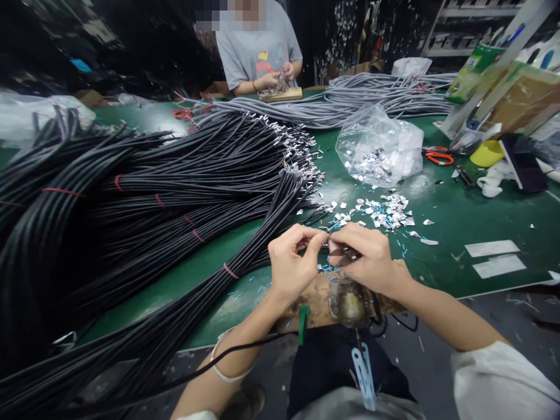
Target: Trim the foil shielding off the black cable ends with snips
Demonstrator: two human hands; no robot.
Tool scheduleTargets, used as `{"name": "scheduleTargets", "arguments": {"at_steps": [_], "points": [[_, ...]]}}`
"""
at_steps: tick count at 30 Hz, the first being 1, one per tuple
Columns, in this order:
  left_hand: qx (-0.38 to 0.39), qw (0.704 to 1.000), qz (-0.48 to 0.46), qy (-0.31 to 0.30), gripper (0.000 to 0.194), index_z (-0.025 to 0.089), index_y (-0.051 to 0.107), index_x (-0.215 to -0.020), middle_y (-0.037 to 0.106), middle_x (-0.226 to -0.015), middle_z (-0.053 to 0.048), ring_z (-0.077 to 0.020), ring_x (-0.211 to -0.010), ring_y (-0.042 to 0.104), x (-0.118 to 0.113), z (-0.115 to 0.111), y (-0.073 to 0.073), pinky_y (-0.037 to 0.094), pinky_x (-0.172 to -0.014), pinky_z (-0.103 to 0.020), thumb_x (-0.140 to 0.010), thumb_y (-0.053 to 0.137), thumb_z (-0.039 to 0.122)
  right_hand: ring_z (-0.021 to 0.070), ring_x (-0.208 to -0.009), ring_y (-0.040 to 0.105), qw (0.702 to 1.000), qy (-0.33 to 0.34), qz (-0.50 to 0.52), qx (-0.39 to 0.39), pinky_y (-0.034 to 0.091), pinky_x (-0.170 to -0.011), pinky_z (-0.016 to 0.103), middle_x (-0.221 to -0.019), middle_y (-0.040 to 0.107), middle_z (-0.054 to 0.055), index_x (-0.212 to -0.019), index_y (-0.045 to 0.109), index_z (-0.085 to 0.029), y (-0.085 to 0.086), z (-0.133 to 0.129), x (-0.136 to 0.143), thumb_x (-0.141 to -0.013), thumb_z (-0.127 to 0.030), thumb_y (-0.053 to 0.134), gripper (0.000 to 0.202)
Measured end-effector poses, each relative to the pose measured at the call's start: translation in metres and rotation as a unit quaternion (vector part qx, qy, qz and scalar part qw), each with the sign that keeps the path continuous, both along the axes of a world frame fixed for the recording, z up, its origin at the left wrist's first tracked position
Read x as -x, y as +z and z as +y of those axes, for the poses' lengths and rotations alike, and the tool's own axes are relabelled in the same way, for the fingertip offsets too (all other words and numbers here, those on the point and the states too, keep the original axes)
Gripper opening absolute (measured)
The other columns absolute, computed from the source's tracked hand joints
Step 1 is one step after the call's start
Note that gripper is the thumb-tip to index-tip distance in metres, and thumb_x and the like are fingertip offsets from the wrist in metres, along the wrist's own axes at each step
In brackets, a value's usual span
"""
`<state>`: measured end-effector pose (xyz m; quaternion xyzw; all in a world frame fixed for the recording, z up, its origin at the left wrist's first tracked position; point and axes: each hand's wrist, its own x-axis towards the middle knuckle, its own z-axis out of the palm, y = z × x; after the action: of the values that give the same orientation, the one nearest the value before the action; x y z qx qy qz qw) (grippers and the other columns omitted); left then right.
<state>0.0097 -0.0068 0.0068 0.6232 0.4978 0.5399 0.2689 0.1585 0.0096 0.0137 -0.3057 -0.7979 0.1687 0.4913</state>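
My left hand [294,259] is closed in a pinch on the tip of a black cable [236,352], which runs beneath my left forearm. Touching it at the fingertips, my right hand [365,254] is curled round a dark tool [343,255], mostly hidden by the fingers. Below both hands, a metal fixture [351,300] sits on a wooden board [318,294] with a green clip [303,324]. Just beyond the fingers lie white and blue scraps [391,211]. A bundle of black cables [258,233] with stripped ends lies left of my hands.
More black cables [175,175] cover the left of the green table [455,227]. Grey cables [350,96], a plastic bag of scraps [380,146] and orange-handled scissors [438,156] lie farther back. Across the table, a person [262,52] works with both hands. Two white strips [494,258] lie right.
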Motion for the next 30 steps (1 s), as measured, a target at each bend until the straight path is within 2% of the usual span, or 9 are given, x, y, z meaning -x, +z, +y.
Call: {"name": "scheduleTargets", "arguments": {"at_steps": [2, 7, 10, 13, 15, 18, 20, 25, 30], "points": [[-0.004, 1.0, 0.029, -0.004, 0.023, 0.015, 0.065, -0.067, 0.059, -0.06, 0.0, -0.0097, -0.056, 0.051, 0.002, 0.0, 0.001, 0.038, -0.053, -0.022, -0.086, 0.056, 0.028, 0.0092, -0.053, 0.05, 1.0, 0.004, 0.007, 0.001, 0.04, -0.049, 0.023, -0.061, 0.06, 0.0, -0.073, 0.065, -0.017, 0.001, 0.0, -0.002, -0.079, -0.017, 0.058, 0.009], [0.012, 0.999, 0.029, -0.019, 0.033, 0.015, 0.065, -0.065, 0.056, -0.058, -0.001, -0.0093, -0.053, 0.047, 0.007, 0.001, 0.003, 0.034, -0.051, -0.023, -0.089, 0.05, 0.032, 0.01, -0.056, 0.049, 0.993, -0.089, 0.047, 0.054, 0.04, -0.052, 0.025, -0.066, 0.06, 0.0, -0.079, 0.066, -0.018, 0.011, 0.001, -0.006, -0.082, -0.019, 0.059, 0.008], [0.019, 0.999, 0.025, -0.034, 0.033, 0.015, 0.066, -0.066, 0.056, -0.057, 0.0, -0.0085, -0.05, 0.045, 0.008, 0.001, 0.003, 0.032, -0.049, -0.023, -0.089, 0.05, 0.033, 0.0111, -0.064, 0.053, 0.997, -0.046, 0.038, 0.049, 0.043, -0.058, 0.025, -0.074, 0.062, 0.002, -0.086, 0.065, -0.017, 0.012, 0.001, -0.006, -0.079, -0.013, 0.058, 0.011], [0.011, 0.999, 0.018, -0.043, 0.029, 0.015, 0.067, -0.067, 0.056, -0.057, 0.0, -0.0083, -0.051, 0.045, 0.008, 0.001, 0.003, 0.033, -0.048, -0.022, -0.088, 0.054, 0.03, 0.0094, -0.06, 0.051, 0.987, -0.018, 0.086, 0.133, 0.04, -0.052, 0.023, -0.07, 0.059, 0.001, -0.08, 0.065, -0.017, 0.008, 0.004, -0.005, -0.08, -0.016, 0.058, 0.007], [-0.013, 0.999, 0.006, -0.048, 0.022, 0.016, 0.068, -0.069, 0.059, -0.061, -0.001, -0.0093, -0.055, 0.05, 0.009, 0.002, 0.003, 0.037, -0.051, -0.022, -0.085, 0.059, 0.029, 0.007, -0.049, 0.044, 0.959, 0.02, 0.137, 0.248, 0.034, -0.044, 0.021, -0.059, 0.053, -0.003, -0.075, 0.063, -0.017, 0.005, 0.007, -0.004, -0.079, -0.024, 0.06, 0.008], [-0.064, 0.997, 0.0, -0.051, 0.012, 0.017, 0.069, -0.074, 0.064, -0.067, -0.002, -0.0109, -0.06, 0.055, 0.012, 0.004, 0.004, 0.042, -0.056, -0.023, -0.08, 0.064, 0.026, 0.0042, -0.038, 0.028, 0.879, 0.11, 0.184, 0.425, 0.022, -0.036, 0.02, -0.047, 0.038, -0.009, -0.073, 0.061, -0.017, 0.0, 0.012, -0.002, -0.076, -0.03, 0.063, 0.014], [-0.099, 0.994, 0.022, -0.045, 0.007, 0.018, 0.07, -0.075, 0.065, -0.066, -0.002, -0.0112, -0.06, 0.055, 0.014, 0.004, 0.005, 0.042, -0.056, -0.024, -0.078, 0.066, 0.023, 0.0037, -0.037, 0.026, 0.858, 0.129, 0.185, 0.462, 0.02, -0.035, 0.02, -0.047, 0.036, -0.01, -0.073, 0.06, -0.017, -0.001, 0.013, -0.002, -0.076, -0.032, 0.063, 0.016], [-0.179, 0.98, 0.082, 0.02, 0.003, 0.02, 0.069, -0.075, 0.066, -0.068, -0.001, -0.0122, -0.063, 0.056, 0.017, 0.003, 0.007, 0.045, -0.058, -0.025, -0.076, 0.068, 0.017, 0.0081, -0.055, 0.045, 0.937, 0.043, 0.144, 0.314, 0.037, -0.051, 0.023, -0.063, 0.052, -0.003, -0.093, 0.063, -0.018, 0.005, 0.009, -0.004, -0.085, -0.042, 0.057, 0.026], [-0.213, 0.974, 0.073, 0.031, 0.007, 0.019, 0.068, -0.077, 0.065, -0.07, -0.001, -0.0118, -0.064, 0.057, 0.02, 0.002, 0.009, 0.046, -0.059, -0.025, -0.075, 0.068, 0.013, 0.0129, -0.078, 0.058, 0.969, 0.043, 0.069, 0.234, 0.045, -0.065, 0.027, -0.091, 0.066, 0.005, -0.102, 0.065, -0.02, 0.008, 0.005, -0.005, -0.089, -0.036, 0.052, 0.024]]}}
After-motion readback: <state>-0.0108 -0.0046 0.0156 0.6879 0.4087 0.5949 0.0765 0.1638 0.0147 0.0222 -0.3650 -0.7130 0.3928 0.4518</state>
